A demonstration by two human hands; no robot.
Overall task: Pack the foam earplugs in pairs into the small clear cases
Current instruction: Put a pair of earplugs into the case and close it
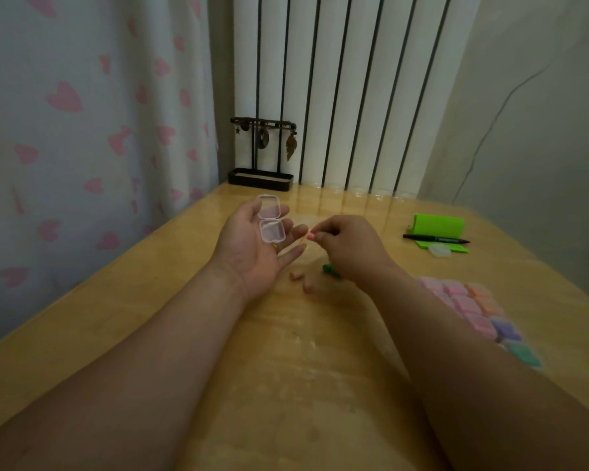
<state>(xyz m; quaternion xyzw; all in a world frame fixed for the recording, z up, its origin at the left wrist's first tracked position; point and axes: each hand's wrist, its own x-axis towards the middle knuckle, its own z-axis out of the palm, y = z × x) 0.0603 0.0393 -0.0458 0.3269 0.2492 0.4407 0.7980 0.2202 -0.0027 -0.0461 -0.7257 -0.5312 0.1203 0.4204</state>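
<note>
My left hand (252, 246) lies flat, fingers straight, so the clear case (271, 222) rests on them lid-open — a steady tray. Just right of the case, my right hand (346, 246) pinches an orange earplug (310, 236) — ready, I judge, to drop in; loose earplugs (296, 276) lie nearer me.

Wood table (218, 385) w/ earplugs (295, 276), cases (470, 304), pen (436, 238).

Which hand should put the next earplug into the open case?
Right. The right hand pinches an earplug just beside the open clear case, which rests on the flat, palm-up left hand.
</note>
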